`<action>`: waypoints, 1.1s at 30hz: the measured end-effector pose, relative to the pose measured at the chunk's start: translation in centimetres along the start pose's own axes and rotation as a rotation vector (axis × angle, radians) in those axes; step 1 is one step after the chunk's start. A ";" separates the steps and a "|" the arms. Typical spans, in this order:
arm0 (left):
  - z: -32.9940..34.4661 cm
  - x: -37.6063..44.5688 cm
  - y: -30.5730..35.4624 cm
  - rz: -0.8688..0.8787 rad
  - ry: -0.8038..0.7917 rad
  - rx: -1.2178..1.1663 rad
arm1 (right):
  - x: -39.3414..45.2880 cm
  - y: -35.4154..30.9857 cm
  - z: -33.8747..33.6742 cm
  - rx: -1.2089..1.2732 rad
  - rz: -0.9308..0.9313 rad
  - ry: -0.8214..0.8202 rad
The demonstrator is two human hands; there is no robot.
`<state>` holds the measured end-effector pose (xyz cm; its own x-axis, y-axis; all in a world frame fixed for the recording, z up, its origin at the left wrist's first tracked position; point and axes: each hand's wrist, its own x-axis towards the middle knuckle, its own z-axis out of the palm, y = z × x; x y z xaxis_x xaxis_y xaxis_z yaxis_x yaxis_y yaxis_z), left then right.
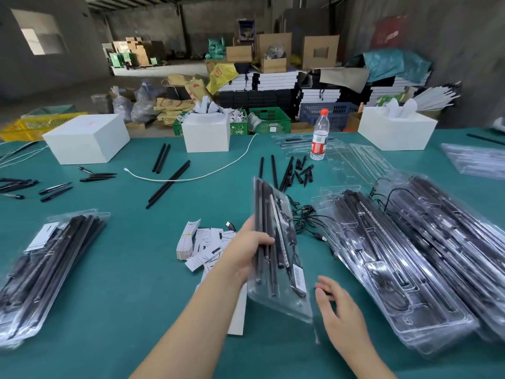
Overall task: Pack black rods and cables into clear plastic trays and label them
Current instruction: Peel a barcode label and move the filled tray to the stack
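While my left hand (247, 251) grips a filled clear plastic tray (278, 258) by its left edge, holding it tilted up off the table (131, 296), my right hand (338, 310) hovers just beside its lower right corner, fingers spread and holding nothing. Inside the glossy, ribbed tray lie black rods and a coiled cable, with a barcode sticker near the bottom. Bare green felt lies open toward me and to the left. Just beyond the left hand sits a scatter of white paper labels (200, 244). A stack of packed trays (46, 269) lies at my left, and more overlapping trays (415, 258) crowd the right side. Farther out are loose black rods (169, 183), a white cable (196, 176), a water bottle (319, 136) and white boxes (87, 138).
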<state>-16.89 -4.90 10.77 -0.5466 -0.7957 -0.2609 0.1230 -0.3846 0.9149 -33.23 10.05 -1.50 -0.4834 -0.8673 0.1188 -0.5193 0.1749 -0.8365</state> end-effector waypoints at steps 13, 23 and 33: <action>-19.2 -10.2 10.2 0.289 0.684 1.347 | -0.1 -0.3 0.1 -0.170 -0.006 0.008; -32.1 -13.1 5.9 -0.442 0.903 1.703 | 0.0 -0.6 0.4 -0.251 -0.030 0.032; -33.3 -11.1 3.3 -0.489 0.867 1.589 | -0.1 -0.5 0.8 -0.396 -0.121 0.015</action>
<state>17.12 -12.92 6.45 0.2889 -0.9454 -0.1511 -0.9570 -0.2898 -0.0167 -32.38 9.66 -1.56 -0.4113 -0.8860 0.2141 -0.8027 0.2408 -0.5456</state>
